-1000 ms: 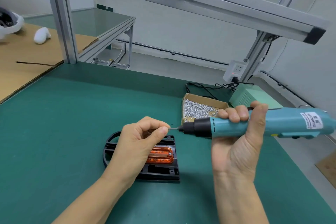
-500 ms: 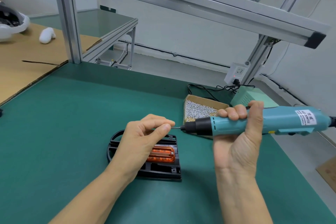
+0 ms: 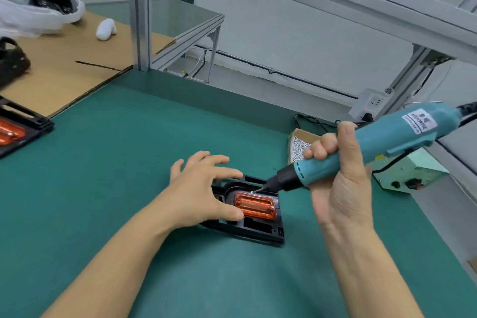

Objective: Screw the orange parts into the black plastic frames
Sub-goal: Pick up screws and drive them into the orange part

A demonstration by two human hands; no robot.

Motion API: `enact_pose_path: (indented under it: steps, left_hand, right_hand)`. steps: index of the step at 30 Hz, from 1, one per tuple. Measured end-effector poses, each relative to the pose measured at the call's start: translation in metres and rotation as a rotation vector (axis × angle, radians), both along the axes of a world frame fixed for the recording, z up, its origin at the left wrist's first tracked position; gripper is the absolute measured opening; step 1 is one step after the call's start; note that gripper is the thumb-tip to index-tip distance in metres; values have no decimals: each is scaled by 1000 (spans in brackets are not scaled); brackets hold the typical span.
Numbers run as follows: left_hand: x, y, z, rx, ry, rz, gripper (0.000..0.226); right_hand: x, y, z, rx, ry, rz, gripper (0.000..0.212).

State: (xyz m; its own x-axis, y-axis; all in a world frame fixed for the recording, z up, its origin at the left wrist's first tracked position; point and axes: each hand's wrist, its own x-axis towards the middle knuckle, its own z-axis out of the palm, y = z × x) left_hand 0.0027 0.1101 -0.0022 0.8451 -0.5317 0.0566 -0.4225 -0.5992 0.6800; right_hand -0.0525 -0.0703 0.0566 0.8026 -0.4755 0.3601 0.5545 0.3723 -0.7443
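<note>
While the left hand (image 3: 198,188) lies spread on the black frame (image 3: 258,230), right hand (image 3: 338,178) clamped round the screwdriver (image 3: 361,147), tip angled down onto the orange part (image 3: 255,205)

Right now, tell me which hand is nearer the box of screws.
Right. The right hand grips the electric screwdriver just in front of the box of screws; the left hand rests on the black frame, farther left.

Assembly workstation in a workshop. Green mat (image 3: 108,162) on bench, aluminium frame (image 3: 138,13) overhead, screw box (image 3: 300,144) and power supply (image 3: 410,175) at right. Electric screwdriver (image 3: 382,144) right of centre.
</note>
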Motion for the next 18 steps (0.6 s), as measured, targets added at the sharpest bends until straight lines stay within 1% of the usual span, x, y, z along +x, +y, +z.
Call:
enact_pose_path:
  steps: [2,4,10,14,18]
  left_hand:
    - [1,-2,-4,75,-11,-43,74]
    - [3,-2,-8,85,-20,-75,78]
    - [7,-2,-10,109,-52,-105,78]
    - [9,-4,-10,140,-50,-114,80]
    - [8,-4,-9,158,-48,-115,88]
  right_hand:
    - [5,4,-1,-25,10,29,7]
    - [9,7,-2,-48,27,51,9]
    - [20,13,-6,-137,63,83,13]
    - [24,14,-8,-176,79,95,10]
    - [26,14,-8,-218,90,104,9]
